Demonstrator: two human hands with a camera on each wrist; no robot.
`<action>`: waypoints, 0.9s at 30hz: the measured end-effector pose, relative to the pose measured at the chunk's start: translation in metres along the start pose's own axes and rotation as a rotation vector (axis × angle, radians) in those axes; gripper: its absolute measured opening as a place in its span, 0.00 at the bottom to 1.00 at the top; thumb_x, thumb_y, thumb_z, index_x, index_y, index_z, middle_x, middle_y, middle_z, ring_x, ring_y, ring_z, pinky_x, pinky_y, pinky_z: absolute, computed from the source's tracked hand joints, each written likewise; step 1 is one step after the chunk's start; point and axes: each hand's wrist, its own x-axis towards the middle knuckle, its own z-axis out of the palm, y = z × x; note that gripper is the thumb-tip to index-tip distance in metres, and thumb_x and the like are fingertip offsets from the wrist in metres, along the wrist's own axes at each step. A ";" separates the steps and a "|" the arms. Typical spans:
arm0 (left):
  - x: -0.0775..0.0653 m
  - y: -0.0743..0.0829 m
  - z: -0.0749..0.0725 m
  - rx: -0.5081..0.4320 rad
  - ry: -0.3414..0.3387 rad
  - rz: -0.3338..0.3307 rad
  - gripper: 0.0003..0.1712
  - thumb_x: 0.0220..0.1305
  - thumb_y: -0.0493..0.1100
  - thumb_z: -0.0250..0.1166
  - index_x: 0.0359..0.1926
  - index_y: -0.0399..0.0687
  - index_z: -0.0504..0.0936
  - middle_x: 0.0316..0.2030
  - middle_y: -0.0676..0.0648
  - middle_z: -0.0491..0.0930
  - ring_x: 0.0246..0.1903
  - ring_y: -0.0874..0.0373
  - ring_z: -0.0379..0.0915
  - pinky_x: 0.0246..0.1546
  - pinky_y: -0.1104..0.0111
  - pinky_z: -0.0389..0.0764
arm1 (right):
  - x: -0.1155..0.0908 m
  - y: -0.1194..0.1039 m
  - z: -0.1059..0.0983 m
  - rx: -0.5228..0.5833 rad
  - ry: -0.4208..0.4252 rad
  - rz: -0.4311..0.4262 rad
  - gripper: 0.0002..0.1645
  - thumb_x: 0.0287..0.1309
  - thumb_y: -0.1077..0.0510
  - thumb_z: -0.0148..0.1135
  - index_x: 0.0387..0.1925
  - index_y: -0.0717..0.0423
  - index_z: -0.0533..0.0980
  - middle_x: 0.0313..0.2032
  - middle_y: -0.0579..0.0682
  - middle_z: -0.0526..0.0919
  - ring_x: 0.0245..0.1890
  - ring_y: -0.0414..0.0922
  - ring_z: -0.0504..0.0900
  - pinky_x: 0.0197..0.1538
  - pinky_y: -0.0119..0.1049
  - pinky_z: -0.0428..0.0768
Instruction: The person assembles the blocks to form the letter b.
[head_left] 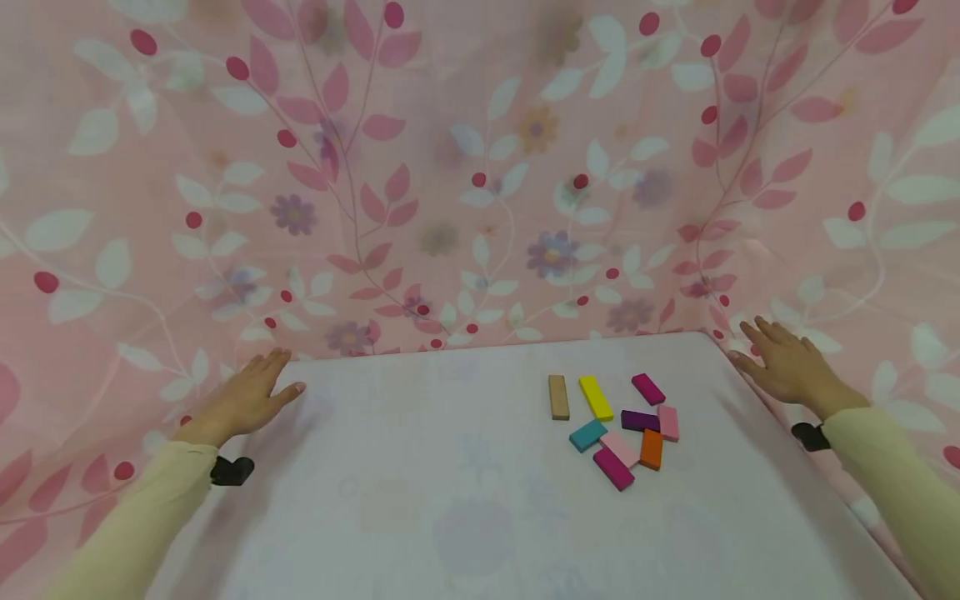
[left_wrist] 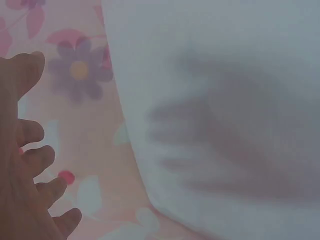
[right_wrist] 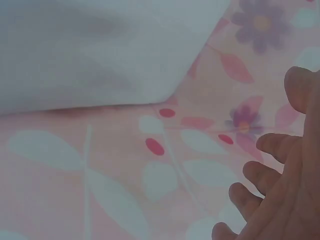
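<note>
Left hand (head_left: 243, 402) and right hand (head_left: 789, 367) held wide, fingers loosely extended and parted.
Each hovers by its own side of the white rectangular tabletop (head_left: 360, 442); between them, nearer the right hand, nine small multicoloured rectangular blocks (head_left: 652, 450) lie loosely clustered before pink floral cloth (head_left: 450, 242).

Place: a cloth-screened nook; whether in a home, lab or office, cannot tell
Floral cloth (head_left: 442, 192): pink with a leaf-and-berry print, rising curtain-like behind the desk (head_left: 360, 450) and on both sides
Desk: whitish, faintly patterned top, its far edge close to the cloth
</note>
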 end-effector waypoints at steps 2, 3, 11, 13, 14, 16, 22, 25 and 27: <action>0.003 0.007 0.008 0.005 0.023 0.029 0.49 0.80 0.60 0.56 0.80 0.25 0.54 0.78 0.20 0.51 0.75 0.16 0.45 0.72 0.28 0.51 | -0.002 -0.004 0.004 0.002 0.009 -0.013 0.47 0.82 0.37 0.44 0.80 0.71 0.52 0.78 0.79 0.51 0.75 0.83 0.51 0.67 0.84 0.48; 0.004 0.012 0.012 0.004 0.036 0.045 0.48 0.80 0.60 0.57 0.80 0.26 0.55 0.78 0.20 0.51 0.75 0.16 0.47 0.72 0.28 0.52 | -0.004 -0.006 0.007 0.001 0.010 -0.021 0.47 0.82 0.37 0.45 0.81 0.71 0.52 0.78 0.79 0.52 0.75 0.83 0.51 0.67 0.84 0.48; 0.016 0.079 0.050 0.009 0.127 0.193 0.40 0.79 0.52 0.62 0.80 0.35 0.63 0.78 0.25 0.58 0.71 0.22 0.62 0.67 0.30 0.66 | -0.009 -0.036 0.040 -0.038 0.036 -0.128 0.48 0.75 0.38 0.59 0.78 0.68 0.61 0.77 0.75 0.60 0.75 0.77 0.59 0.71 0.78 0.56; 0.019 0.102 0.058 0.013 0.141 0.240 0.38 0.78 0.50 0.63 0.79 0.39 0.65 0.76 0.26 0.62 0.69 0.25 0.66 0.66 0.32 0.69 | -0.009 -0.047 0.046 -0.039 0.048 -0.166 0.47 0.73 0.39 0.63 0.77 0.67 0.64 0.76 0.74 0.63 0.75 0.75 0.61 0.72 0.76 0.58; 0.021 0.114 0.062 0.012 0.145 0.263 0.37 0.78 0.50 0.64 0.79 0.40 0.66 0.75 0.27 0.65 0.67 0.27 0.68 0.65 0.34 0.71 | -0.009 -0.054 0.049 -0.038 0.054 -0.184 0.46 0.72 0.40 0.64 0.77 0.66 0.65 0.76 0.74 0.64 0.75 0.74 0.62 0.72 0.75 0.59; 0.026 0.137 0.069 0.009 0.141 0.296 0.36 0.77 0.50 0.65 0.79 0.44 0.68 0.70 0.29 0.70 0.63 0.33 0.72 0.63 0.39 0.75 | -0.011 -0.066 0.053 -0.035 0.063 -0.221 0.46 0.71 0.41 0.66 0.77 0.65 0.66 0.75 0.73 0.66 0.74 0.74 0.64 0.72 0.74 0.61; 0.039 0.189 0.095 -0.013 0.068 0.408 0.34 0.78 0.52 0.64 0.79 0.53 0.70 0.50 0.43 0.76 0.39 0.56 0.71 0.41 0.62 0.75 | -0.018 -0.100 0.061 0.002 0.037 -0.279 0.46 0.65 0.42 0.73 0.76 0.59 0.69 0.75 0.67 0.69 0.73 0.71 0.68 0.68 0.73 0.68; 0.045 0.208 0.109 -0.025 -0.013 0.441 0.34 0.79 0.54 0.62 0.81 0.56 0.68 0.44 0.48 0.74 0.34 0.61 0.64 0.36 0.67 0.70 | -0.023 -0.114 0.066 0.019 0.005 -0.297 0.46 0.62 0.43 0.76 0.76 0.55 0.71 0.75 0.65 0.70 0.72 0.70 0.69 0.67 0.73 0.70; 0.048 0.220 0.118 -0.029 -0.064 0.458 0.35 0.80 0.56 0.61 0.81 0.57 0.66 0.41 0.49 0.72 0.32 0.62 0.63 0.35 0.68 0.70 | -0.026 -0.123 0.069 0.030 -0.010 -0.320 0.46 0.60 0.44 0.78 0.75 0.52 0.72 0.74 0.64 0.71 0.72 0.69 0.70 0.66 0.72 0.72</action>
